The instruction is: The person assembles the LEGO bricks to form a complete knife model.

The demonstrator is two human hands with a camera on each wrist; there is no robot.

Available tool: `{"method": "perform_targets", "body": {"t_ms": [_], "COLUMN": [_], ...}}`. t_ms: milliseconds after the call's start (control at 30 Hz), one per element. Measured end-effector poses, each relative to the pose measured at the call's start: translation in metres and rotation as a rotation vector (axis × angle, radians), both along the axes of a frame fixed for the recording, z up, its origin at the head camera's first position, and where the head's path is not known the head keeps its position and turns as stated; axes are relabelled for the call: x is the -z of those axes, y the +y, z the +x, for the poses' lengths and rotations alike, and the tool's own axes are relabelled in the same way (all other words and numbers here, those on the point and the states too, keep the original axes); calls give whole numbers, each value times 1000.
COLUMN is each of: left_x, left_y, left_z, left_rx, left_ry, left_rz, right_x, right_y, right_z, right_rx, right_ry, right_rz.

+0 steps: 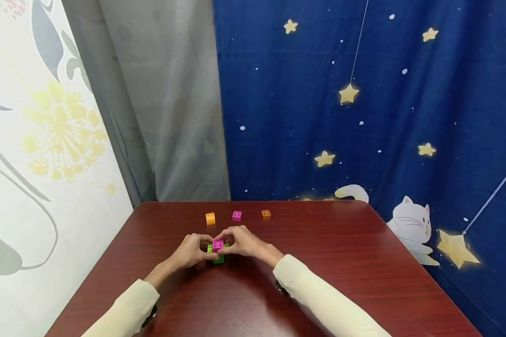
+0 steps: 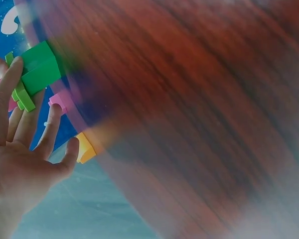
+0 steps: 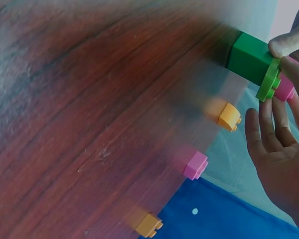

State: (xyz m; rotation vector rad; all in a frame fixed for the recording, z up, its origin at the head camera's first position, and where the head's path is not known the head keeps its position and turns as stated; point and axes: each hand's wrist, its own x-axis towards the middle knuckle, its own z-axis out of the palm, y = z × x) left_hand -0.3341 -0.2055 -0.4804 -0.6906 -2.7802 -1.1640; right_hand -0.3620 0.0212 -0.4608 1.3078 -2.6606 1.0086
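A stack of toy building bricks stands on the table between both hands: a dark green block [image 1: 219,259] at the bottom, a wider light green brick [image 3: 269,82] above it, and a pink brick [image 1: 217,245] on top. My left hand [image 1: 191,250] grips the light green brick from the left, its thumb at the near side. From the right, my right hand [image 1: 243,241] pinches the pink brick between thumb and index finger. The other fingers of both hands are spread behind the stack. Fingers partly hide the pink brick in both wrist views.
Behind the stack, along the far part of the dark red wooden table [image 1: 320,262], lie a yellow-orange brick [image 1: 210,219], another pink brick [image 1: 236,216] and a brownish orange brick [image 1: 266,214]. Grey and blue curtains [image 1: 278,117] hang beyond the far edge.
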Motion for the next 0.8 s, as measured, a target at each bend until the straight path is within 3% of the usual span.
{"method": "perform_targets", "body": {"t_ms": [267,400,600,800], "left_x": [-1,-3,-2,-7], "left_y": [0,-3,-2,3], "left_z": [2,6,12,10], "left_rx": [-23,-3,19,0], "left_ry": [-11,0,48,107], "left_rz": [-34,-55,-40,-22], "right_x": [8,14,20,20], "right_y": [1,-3,-1,1], "right_z": [-2,-2,0,-1], "right_rx": [24,51,38,7], "right_ry": [-14,23,101,65], "right_rz": [-15,-20,-29,-103]}}
